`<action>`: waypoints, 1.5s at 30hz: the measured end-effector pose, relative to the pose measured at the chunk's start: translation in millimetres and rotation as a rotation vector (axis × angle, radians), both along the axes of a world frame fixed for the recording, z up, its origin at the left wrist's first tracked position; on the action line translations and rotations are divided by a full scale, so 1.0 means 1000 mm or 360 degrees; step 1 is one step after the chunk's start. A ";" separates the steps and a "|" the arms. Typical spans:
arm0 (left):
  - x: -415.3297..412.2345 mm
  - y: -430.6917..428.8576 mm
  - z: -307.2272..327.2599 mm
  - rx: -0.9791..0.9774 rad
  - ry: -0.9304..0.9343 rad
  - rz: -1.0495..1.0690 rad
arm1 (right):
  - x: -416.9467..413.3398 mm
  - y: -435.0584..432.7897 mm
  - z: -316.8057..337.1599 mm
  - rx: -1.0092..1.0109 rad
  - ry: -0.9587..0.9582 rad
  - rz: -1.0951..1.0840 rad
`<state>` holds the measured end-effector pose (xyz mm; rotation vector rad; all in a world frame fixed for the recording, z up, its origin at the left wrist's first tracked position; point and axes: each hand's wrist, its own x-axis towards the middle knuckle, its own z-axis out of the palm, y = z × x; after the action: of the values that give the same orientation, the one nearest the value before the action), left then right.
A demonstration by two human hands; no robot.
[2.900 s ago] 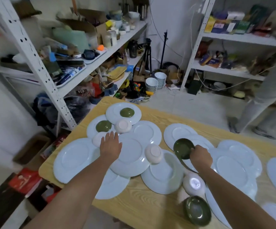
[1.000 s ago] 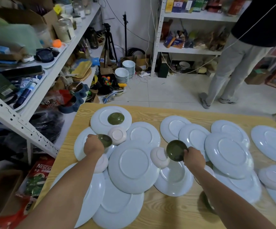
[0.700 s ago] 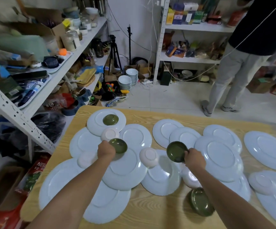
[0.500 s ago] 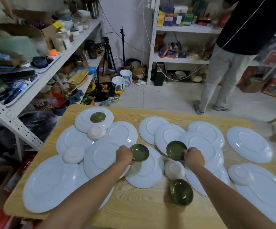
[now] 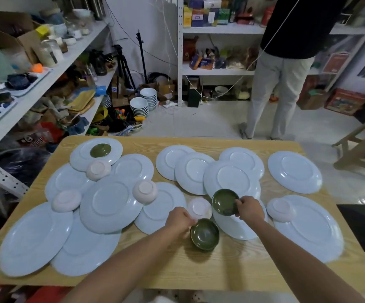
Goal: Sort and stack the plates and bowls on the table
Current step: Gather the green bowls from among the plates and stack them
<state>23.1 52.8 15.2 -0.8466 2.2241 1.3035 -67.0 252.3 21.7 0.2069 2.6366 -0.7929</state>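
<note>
Head view, L to R. Far L: big pale-blue plates [image 5: 35, 239] overlap in a loose spread across the tabletop [image 5: 221, 270], none stacked yet. Far green bowl [image 5: 100, 150] sits upside down on the back-L plate. Pale bowls [image 5: 66, 200], also upside down, lie on and between the plates, so they hold nothing.

Centre front: near green bowl [image 5: 204, 234] stands upright on bare wood and looks empty inside. Can't tell if it's one bowl or two nested. L hand [image 5: 178, 220] is at its L rim. Grip looks pinched on that rim, but it's a bit blurred.

Just R and further back: R hand [image 5: 250, 209] has its grip clamped on the rim of the raised green bowl [image 5: 225, 202]. That bowl is empty, tilted toward the camera and held over the plates. Far R: more plates, one w/ one of the pale bowls on its L edge.

Step, imo: gathering green bowls into one stack at front centre. Next move prob: R hand levels its bowl and lowers it mouth-up into the near one, centred so it nests, while L hand steadies or gets clear. Far green bowl then needs flipping. Pale bowls & plates not yet sorted.
</note>
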 end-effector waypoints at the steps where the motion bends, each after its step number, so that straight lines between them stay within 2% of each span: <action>1: 0.000 -0.003 -0.001 -0.0037 0.0018 0.0008 | 0.003 0.001 -0.001 -0.0065 -0.0015 0.0033; 7: 0.000 -0.023 -0.012 0.0041 -0.0057 0.0241 | 0.020 0.000 -0.014 -0.0372 -0.0184 0.0267; 11: 0.003 -0.030 -0.018 0.0003 -0.0098 0.0225 | 0.026 -0.004 -0.024 -0.0457 -0.0286 0.0313; 14: 0.003 -0.038 -0.021 0.0028 -0.0094 0.0282 | 0.026 -0.007 -0.028 -0.0369 -0.0288 0.0359; 19: 0.004 -0.053 -0.020 -0.0029 -0.0025 0.0285 | 0.023 -0.014 -0.025 0.0002 -0.0128 0.0448; 22: 0.006 -0.069 -0.015 -0.0295 0.0098 0.0162 | 0.017 -0.027 -0.020 0.0241 0.0051 0.0571; 27: 0.011 -0.127 0.004 -0.1058 0.0254 0.0014 | 0.000 -0.077 -0.007 0.0563 0.0386 0.0886; 31: 0.008 -0.196 0.018 -0.1447 0.0179 -0.0011 | -0.014 -0.144 0.004 0.0565 0.0541 0.1101; 35: -0.002 -0.263 0.025 -0.1550 0.0122 0.0037 | -0.029 -0.224 0.017 0.0645 0.0702 0.1256; 45: -0.064 -0.398 0.005 -0.1573 0.0070 -0.0151 | -0.070 -0.400 0.000 0.0647 0.0714 0.1469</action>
<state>-41.4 -345.3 19.7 -0.9841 2.8840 0.0906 -137.4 -148.2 21.7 -1.1190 2.7835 0.0243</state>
